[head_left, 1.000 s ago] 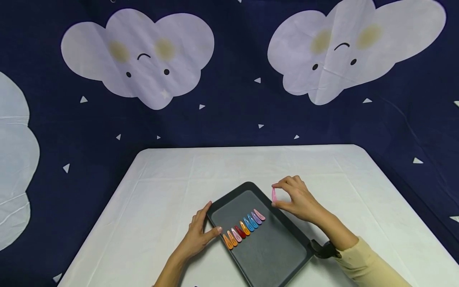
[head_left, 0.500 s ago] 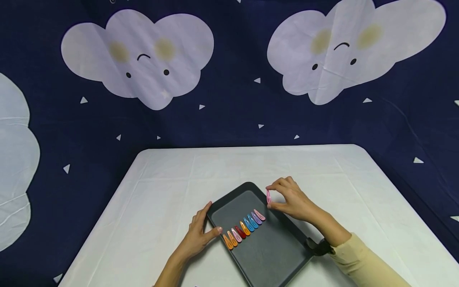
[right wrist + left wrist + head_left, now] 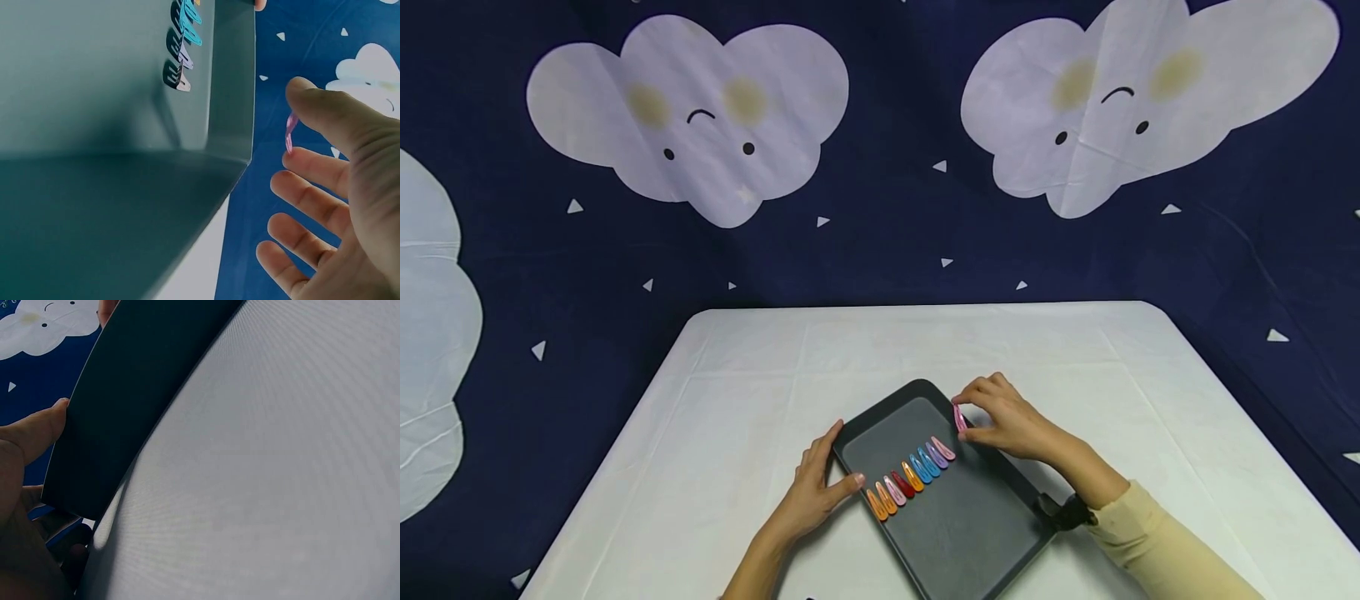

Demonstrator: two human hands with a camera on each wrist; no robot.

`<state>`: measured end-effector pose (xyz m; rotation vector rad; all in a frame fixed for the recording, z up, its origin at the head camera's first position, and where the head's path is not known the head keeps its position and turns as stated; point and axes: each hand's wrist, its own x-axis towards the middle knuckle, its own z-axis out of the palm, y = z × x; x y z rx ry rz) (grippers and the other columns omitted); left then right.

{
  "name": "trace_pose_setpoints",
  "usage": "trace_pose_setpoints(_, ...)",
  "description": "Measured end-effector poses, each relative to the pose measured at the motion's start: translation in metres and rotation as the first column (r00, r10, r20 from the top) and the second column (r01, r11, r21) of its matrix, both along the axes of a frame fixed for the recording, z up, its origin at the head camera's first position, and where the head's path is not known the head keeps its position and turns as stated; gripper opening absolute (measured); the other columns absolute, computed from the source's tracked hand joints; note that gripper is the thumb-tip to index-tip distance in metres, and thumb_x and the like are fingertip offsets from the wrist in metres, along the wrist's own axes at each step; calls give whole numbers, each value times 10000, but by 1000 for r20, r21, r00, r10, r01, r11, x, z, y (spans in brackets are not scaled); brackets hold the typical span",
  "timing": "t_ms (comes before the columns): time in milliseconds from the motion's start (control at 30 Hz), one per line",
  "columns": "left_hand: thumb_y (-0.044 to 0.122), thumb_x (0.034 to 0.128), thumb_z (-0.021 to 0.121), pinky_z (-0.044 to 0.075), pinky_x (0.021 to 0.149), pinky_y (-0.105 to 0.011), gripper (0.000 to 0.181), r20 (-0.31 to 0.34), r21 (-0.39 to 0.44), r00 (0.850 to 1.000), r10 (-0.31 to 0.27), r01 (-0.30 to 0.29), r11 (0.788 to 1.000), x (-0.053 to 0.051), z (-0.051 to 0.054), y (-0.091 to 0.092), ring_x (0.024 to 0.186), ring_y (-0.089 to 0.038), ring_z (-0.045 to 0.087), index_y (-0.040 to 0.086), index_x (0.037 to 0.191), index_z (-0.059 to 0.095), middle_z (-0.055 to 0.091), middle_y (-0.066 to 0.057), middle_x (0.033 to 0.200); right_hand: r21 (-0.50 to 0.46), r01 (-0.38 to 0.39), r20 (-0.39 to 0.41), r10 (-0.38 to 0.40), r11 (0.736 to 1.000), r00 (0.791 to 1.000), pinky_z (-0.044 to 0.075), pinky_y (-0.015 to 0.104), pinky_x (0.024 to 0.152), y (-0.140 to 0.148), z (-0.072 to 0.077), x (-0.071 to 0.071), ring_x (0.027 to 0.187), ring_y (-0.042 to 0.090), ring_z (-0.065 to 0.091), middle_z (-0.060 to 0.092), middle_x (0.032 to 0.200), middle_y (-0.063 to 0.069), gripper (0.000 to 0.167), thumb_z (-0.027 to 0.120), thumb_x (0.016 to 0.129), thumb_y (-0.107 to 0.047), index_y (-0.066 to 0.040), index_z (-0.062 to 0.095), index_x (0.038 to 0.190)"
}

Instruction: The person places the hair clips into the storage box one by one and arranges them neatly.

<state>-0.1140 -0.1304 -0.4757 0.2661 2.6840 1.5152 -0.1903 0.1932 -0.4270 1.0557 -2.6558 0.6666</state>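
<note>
A dark grey tray (image 3: 962,525) lies aslant on the table. Across it runs a slanting row of snap hair clips (image 3: 902,485) in orange, pink, red, blue and purple. My left hand (image 3: 811,492) grips the tray's left corner, thumb on the rim; the left wrist view shows that thumb (image 3: 53,422) against the tray wall (image 3: 112,406). Over the far right rim, my right hand (image 3: 1011,421) pinches a pink hair clip (image 3: 959,418) between thumb and fingertip. In the right wrist view this clip (image 3: 290,131) hangs apart from the tray, the other fingers spread.
A white cloth covers the table (image 3: 760,375) around the tray. Behind it hangs a dark blue curtain (image 3: 887,250) with white clouds. A dark strap (image 3: 1071,512) sits at the right wrist, close to the tray's right corner.
My right hand has moved left and slightly down with the pink hair clip, which now tilts over the tray's rim. The left hand, tray and row of clips stay put.
</note>
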Motion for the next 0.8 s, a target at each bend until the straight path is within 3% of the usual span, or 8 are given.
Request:
trace_pose_setpoints(300, 343, 811, 719, 193, 1028, -609, 855, -2, -10, 1000, -1, 1, 1000, 0, 2, 0, 1293, -303, 336, 156, 1501, 250, 413, -114, 1435, 45, -60, 77, 56, 997, 995, 433, 354, 838, -2, -2, -3, 984, 135, 438, 619, 1120, -42, 428, 776, 758, -296, -115, 666, 1130)
trace_pose_setpoints(567, 319, 812, 722, 182, 1032, -629, 847, -3, 3, 1000, 0, 0, 1000, 0, 1, 0, 1301, -310, 327, 167, 1500, 252, 411, -120, 1434, 49, -98, 42, 96, 994, 995, 428, 352, 844, -4, -8, -7, 993, 149, 446, 605, 1138, -8, 426, 786, 742, -299, -114, 671, 1108)
trace_pose_setpoints(800, 346, 805, 721, 176, 1039, -609, 845, 1, 13, 1000, 8, -8, 1000, 1, 2, 1, 1306, -274, 326, 207, 1499, 259, 416, -103, 1434, 78, -98, 67, 93, 992, 993, 432, 390, 829, -6, -13, -9, 1031, 217, 449, 530, 1223, 77, 420, 794, 731, -297, -157, 685, 1111)
